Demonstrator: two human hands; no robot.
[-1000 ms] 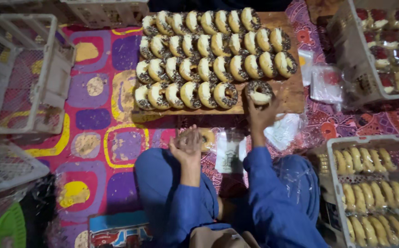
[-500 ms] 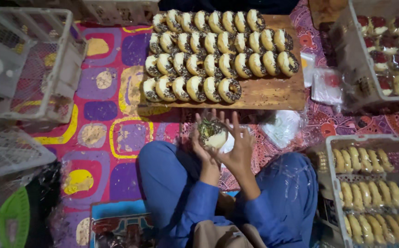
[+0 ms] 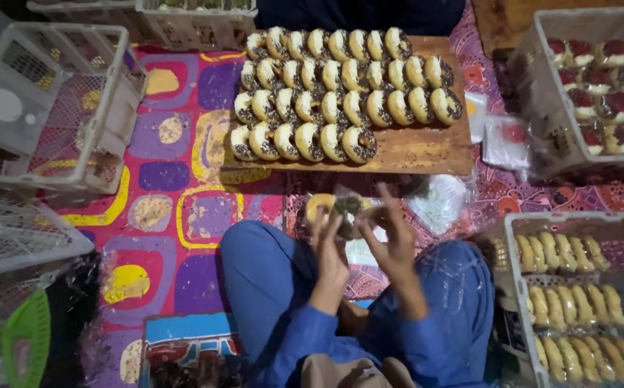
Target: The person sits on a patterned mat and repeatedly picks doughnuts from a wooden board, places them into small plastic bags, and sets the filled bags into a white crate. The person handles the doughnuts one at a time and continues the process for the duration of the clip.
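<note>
Both hands, left (image 3: 330, 248) and right (image 3: 391, 241), have a closed grip on a donut (image 3: 333, 208) in a clear bag (image 3: 358, 215) over the lap. Board (image 3: 412, 147) of donuts ahead, crates (image 3: 46, 100) around. The donut was bare 0.5 s ago.

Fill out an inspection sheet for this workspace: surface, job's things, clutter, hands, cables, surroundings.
Surface: patterned mat on the floor, wooden board on it.
Job's things: rows of sprinkled doughnuts on the board; one doughnut in a clear wrapper, held between both hands.
Clutter: clear bags beside the board.
Hands: left hand and right hand both on the wrapped doughnut.
Cables: nothing seen.
Surroundings: white crates at left; crate of long buns and crate of red-topped pastries at right.
</note>
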